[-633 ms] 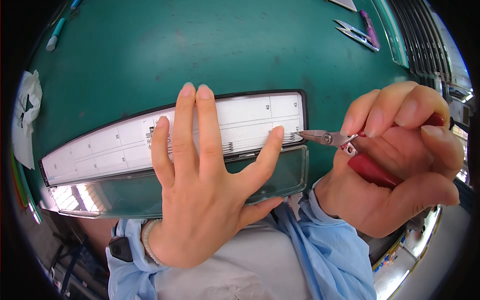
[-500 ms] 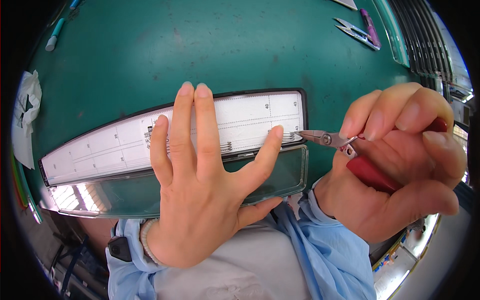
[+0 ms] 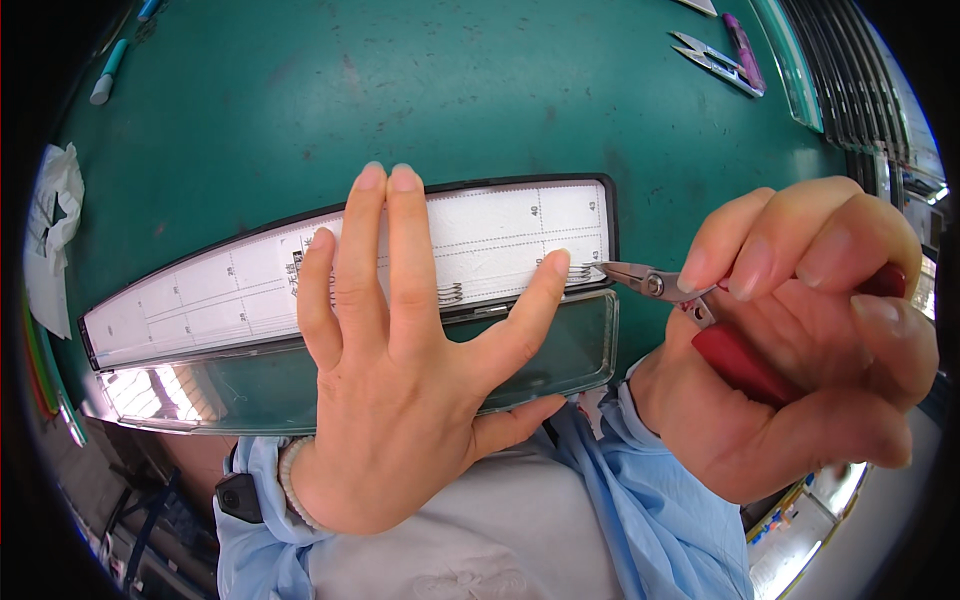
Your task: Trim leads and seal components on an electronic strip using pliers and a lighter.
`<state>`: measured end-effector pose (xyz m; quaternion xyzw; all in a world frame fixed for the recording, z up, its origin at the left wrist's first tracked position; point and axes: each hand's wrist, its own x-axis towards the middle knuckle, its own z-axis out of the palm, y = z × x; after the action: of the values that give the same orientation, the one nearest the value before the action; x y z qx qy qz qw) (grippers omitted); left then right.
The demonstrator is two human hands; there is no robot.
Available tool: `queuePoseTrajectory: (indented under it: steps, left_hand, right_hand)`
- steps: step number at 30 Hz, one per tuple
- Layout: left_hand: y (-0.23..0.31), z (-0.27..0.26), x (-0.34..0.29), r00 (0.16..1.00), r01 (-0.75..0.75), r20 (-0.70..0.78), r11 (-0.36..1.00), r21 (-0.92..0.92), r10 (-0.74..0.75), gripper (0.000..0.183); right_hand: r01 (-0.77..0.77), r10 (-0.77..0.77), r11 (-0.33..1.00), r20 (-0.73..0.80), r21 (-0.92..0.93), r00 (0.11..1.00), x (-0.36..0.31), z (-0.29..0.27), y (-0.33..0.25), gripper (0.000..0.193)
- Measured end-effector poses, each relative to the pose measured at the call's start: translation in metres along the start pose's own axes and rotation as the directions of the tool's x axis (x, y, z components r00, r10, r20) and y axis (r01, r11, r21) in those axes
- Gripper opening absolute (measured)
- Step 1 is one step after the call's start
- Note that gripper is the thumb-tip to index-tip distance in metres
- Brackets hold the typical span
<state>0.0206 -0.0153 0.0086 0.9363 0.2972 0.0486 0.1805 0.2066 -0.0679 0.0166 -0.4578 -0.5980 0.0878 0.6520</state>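
A long tapering black case point(image 3: 605, 215) lies in front of me, holding white printed sheets point(image 3: 480, 215) with dotted lines. My left hand point(image 3: 390, 390) presses flat across it, fingers spread; the thumb reaches over its clear lid point(image 3: 560, 345). My right hand point(image 3: 800, 320) is closed round small red-handled pliers point(image 3: 655, 283). Their pointed metal tips are at the case's right end, beside a cluster of fine dark lines point(image 3: 578, 272), perhaps thin wires. Similar fine lines point(image 3: 450, 292) show next to the left index finger. Whether the tips grip anything is too small to tell.
On the green table point(image 3: 400, 90) a pair of thread snips point(image 3: 715, 62) lies at the far right beside a purple pen point(image 3: 742, 52). A teal marker point(image 3: 110, 70) lies at the far left, and crumpled white paper point(image 3: 62, 200) at the left edge. Several dark strips point(image 3: 850, 80) stand at right.
My right hand has shifted slightly, with the pliers' tips still at the case's right end. The left hand keeps its place on the case.
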Motion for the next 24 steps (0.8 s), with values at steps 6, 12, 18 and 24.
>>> queuePoseTrajectory:
  steps: [6, 12, 18, 24]
  left_hand:
    - [-0.001, -0.001, 0.000, 1.000, 0.002, 0.008, 1.000, -0.003, -0.002, 0.071]
    - [-0.005, 0.002, -0.001, 1.000, -0.008, -0.005, 1.000, 0.006, 0.008, 0.070]
    - [-0.012, 0.002, -0.004, 0.998, -0.038, -0.059, 0.999, -0.027, 0.036, 0.079]
    - [-0.013, 0.003, -0.006, 0.997, -0.038, -0.070, 0.999, -0.036, 0.035, 0.085]
  right_hand:
    - [0.019, -0.018, 0.999, 0.027, -0.028, 0.999, 0.000, -0.002, 0.000, 0.060]
    - [0.007, -0.006, 1.000, 0.029, -0.003, 1.000, -0.002, 0.003, 0.001, 0.059]
    - [0.003, -0.003, 1.000, 0.045, 0.004, 0.999, -0.002, -0.023, 0.002, 0.058]
    - [0.000, -0.001, 1.000, 0.061, 0.021, 0.998, 0.000, -0.008, 0.012, 0.058]
